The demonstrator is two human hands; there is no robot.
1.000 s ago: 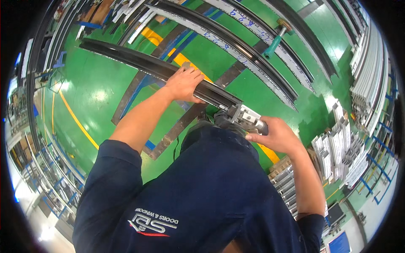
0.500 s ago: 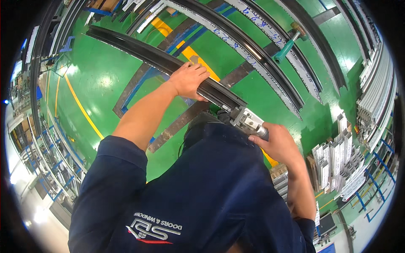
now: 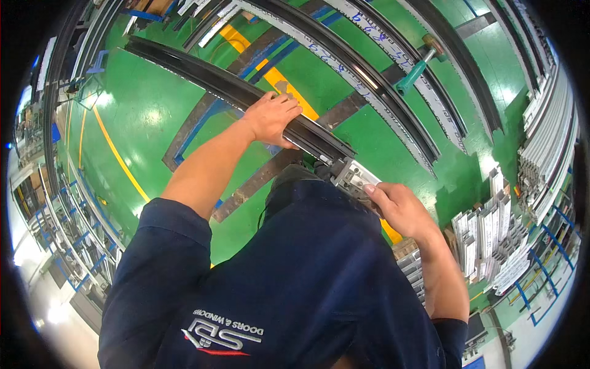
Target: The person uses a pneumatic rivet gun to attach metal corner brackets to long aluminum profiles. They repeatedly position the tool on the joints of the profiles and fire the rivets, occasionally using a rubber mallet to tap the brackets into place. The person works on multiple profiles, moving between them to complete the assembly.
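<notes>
A long black profile (image 3: 203, 77) runs from the far left down to the front of my body. My left hand (image 3: 272, 119) is wrapped over it near its close end, thumb side down along its lower edge. At that end sits a silver metal block (image 3: 356, 176) with small holes or screws, touching the profile. My right hand (image 3: 398, 208) grips the block, its thumb lying on the top face and its other fingers mostly hidden underneath. Whether the block is fitted into the profile I cannot tell.
More black profiles (image 3: 362, 77) with handwritten marks lie to the right across dark supports (image 3: 350, 117). A green-handled mallet (image 3: 413, 75) rests on one of them. Silver profile pieces (image 3: 488, 230) are stacked at the right, by longer bars (image 3: 546, 144). The floor (image 3: 132, 123) is green.
My right thumb has moved up and left onto the metal block's top face; a grey cylindrical part beside it is now covered. My left hand keeps its grip on the profile.
</notes>
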